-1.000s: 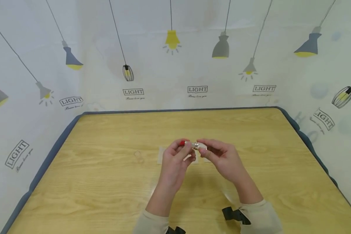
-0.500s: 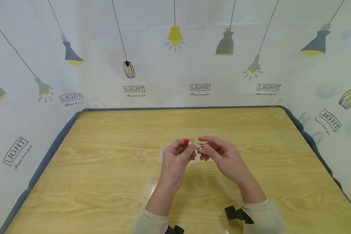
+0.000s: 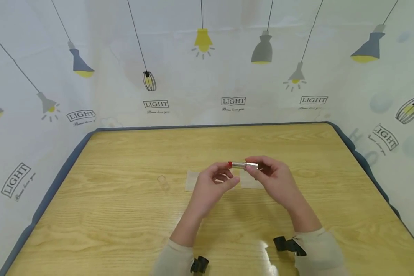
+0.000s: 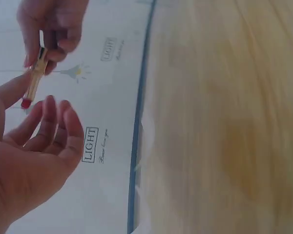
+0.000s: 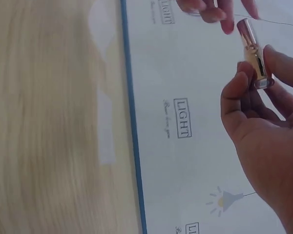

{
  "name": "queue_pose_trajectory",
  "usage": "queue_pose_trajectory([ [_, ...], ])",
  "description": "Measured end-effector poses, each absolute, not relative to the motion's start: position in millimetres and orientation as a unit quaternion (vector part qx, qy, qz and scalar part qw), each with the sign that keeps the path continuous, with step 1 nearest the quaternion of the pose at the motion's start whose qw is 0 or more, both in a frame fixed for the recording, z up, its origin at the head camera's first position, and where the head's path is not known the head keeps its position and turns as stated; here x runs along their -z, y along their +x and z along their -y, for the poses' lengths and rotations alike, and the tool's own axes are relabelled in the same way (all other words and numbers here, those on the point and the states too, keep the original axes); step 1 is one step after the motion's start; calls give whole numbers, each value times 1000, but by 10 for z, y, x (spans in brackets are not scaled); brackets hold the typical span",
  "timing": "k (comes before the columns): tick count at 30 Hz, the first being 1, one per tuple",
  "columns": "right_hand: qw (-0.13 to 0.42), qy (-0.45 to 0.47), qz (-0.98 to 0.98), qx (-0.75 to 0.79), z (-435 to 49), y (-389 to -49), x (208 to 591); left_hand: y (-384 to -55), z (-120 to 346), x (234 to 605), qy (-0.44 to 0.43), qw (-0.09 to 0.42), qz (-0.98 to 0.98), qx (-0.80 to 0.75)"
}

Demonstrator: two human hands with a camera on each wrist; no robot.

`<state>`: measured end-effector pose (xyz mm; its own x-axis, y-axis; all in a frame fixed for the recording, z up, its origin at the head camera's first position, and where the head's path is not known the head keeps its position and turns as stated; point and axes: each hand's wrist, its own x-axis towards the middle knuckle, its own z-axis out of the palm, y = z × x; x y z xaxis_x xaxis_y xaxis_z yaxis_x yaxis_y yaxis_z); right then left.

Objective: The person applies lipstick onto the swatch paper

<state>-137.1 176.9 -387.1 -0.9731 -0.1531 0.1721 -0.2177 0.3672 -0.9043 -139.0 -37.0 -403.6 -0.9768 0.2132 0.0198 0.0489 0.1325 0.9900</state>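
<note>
A lipstick [image 3: 239, 165] with a red tip and a shiny metallic tube lies level above the table, red end to the left. My right hand [image 3: 279, 186] pinches its base between thumb and fingers. Beside the red end is my left hand [image 3: 210, 189], thumb and fingers spread apart and loosely bent. Whether a left fingertip touches the lipstick I cannot tell. In the left wrist view the lipstick [image 4: 35, 80] slants down toward the left hand [image 4: 34, 161]. The right wrist view shows the right hand [image 5: 268, 131] around the gold base.
Two pale flat squares lie on the wooden table [image 3: 124, 214] beyond the hands: a left square [image 3: 191, 181] and a right square [image 3: 250, 181]. A faint clear ring-shaped thing [image 3: 162, 179] is to their left. A lamp-patterned curtain [image 3: 179, 84] surrounds the table's far and side edges.
My left hand has let go of the lipstick and spread its fingers. The right hand has carried the lipstick slightly right and up, and it now lies more level.
</note>
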Motion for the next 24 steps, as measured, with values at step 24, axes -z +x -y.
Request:
queue_pose_trajectory([
  [24, 143, 276, 908, -282, -2271, -1647, 4315, -2004, 118, 4303, 258, 100, -960, -39],
])
